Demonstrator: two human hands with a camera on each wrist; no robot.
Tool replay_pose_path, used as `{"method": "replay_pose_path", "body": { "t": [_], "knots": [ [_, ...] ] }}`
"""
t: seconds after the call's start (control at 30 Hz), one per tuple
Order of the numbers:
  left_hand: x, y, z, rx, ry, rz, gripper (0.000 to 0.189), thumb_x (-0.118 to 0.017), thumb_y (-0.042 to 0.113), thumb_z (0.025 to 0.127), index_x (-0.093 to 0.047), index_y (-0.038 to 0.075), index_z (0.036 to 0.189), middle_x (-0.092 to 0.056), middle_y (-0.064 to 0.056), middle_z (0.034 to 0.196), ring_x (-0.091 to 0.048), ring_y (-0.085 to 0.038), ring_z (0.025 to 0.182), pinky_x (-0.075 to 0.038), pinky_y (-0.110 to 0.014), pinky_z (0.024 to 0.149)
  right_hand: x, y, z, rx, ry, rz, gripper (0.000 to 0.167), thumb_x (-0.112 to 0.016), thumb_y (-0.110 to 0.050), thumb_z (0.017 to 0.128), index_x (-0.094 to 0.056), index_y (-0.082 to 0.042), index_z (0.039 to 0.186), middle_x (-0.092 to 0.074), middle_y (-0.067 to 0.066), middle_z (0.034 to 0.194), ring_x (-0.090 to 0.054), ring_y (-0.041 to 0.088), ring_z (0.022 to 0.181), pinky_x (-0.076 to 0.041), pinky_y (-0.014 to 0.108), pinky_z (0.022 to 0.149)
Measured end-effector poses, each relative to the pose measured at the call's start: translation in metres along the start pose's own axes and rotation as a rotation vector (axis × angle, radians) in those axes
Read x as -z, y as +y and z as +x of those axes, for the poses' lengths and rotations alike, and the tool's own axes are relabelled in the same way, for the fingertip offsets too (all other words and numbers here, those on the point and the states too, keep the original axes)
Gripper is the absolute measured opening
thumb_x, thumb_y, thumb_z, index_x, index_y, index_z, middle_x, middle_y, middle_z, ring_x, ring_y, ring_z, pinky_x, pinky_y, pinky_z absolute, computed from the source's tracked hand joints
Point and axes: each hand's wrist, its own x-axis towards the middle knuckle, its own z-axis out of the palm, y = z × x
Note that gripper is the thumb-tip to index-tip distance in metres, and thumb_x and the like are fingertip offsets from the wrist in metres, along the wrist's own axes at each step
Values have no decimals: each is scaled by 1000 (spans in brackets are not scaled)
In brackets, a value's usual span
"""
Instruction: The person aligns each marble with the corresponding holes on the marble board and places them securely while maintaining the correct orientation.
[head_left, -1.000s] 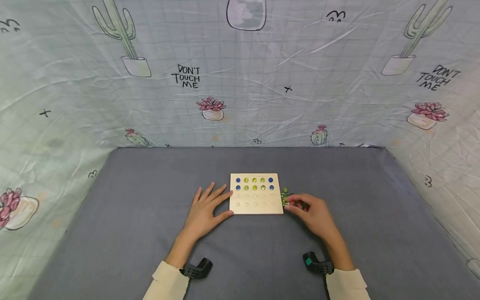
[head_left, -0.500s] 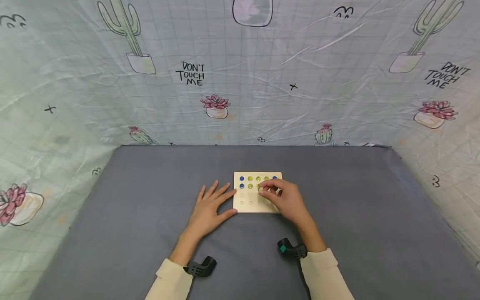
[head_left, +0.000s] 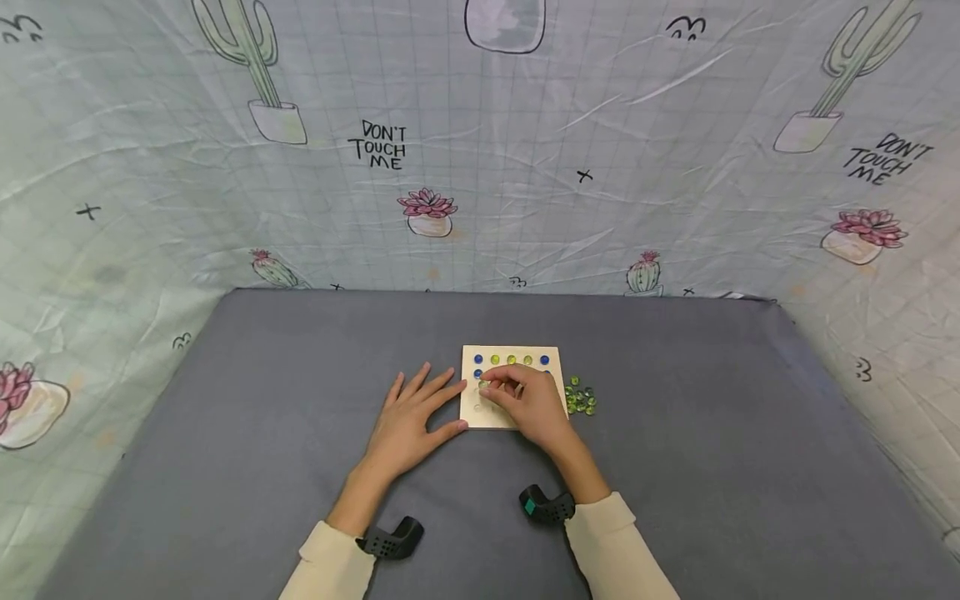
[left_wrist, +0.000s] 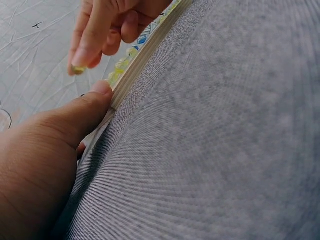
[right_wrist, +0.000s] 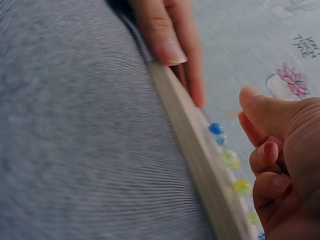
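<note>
A pale wooden board [head_left: 468, 417] with rows of round dimples lies on the grey cloth. Blue glass beads [head_left: 544, 360] and yellow-green ones [head_left: 512, 360] sit in its back rows, part of them covered by my right hand [head_left: 528, 404]. That hand is over the board's left part, pinching a yellow-green glass bead [left_wrist: 78, 69] between thumb and fingertips, just above the wood. My left hand [head_left: 405, 429] lies spread at the board's left edge, its thumb and index fingertips touching the edge. In the right wrist view the left fingers [right_wrist: 170, 50] reach the board's corner.
Right of the board lies a loose pile of green glass beads [head_left: 581, 398]. The grey cloth [head_left: 315, 358] spreads around it, with a printed cactus curtain [head_left: 517, 192] rising behind and at both sides. Each wrist wears a black camera mount [head_left: 393, 539].
My right hand has moved left from the bead pile, across the board to its left column, carrying a bead. The pile shows again. My left hand has stayed at the board's edge.
</note>
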Motion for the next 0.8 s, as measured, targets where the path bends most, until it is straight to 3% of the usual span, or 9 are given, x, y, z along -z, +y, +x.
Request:
{"method": "replay_pose_path", "body": {
  "t": [0.17,0.43,0.8],
  "knots": [
    [-1,-1,0,-2,-11,-1,59,-62,54,87,-53,28,140,-45,-1,145,-27,-30,140,-10,-56,114,-11,6,0,-14,9,-28,13,-76,-16,82,-75,-13,96,-60,-10,73,-45,6,55,-39,24,49],
    [0,0,-1,-3,-2,-9,59,-62,54,87,-53,28,139,-45,-1,145,-27,-30,140,-10,-57,113,-17,8,-1,17,11,-176,15,-78,-19,81,-75,-15,95,-52,-12,67,-38,6,52,-34,25,49],
    [1,-2,0,-6,-6,-10,59,-62,53,87,-53,28,139,-45,-1,145,-27,-29,140,-10,-56,114,-17,8,0,44,14,-202,16,-78,-19,82,-75,-14,97,-54,-12,68,-37,4,51,-33,25,49]
  ]
}}
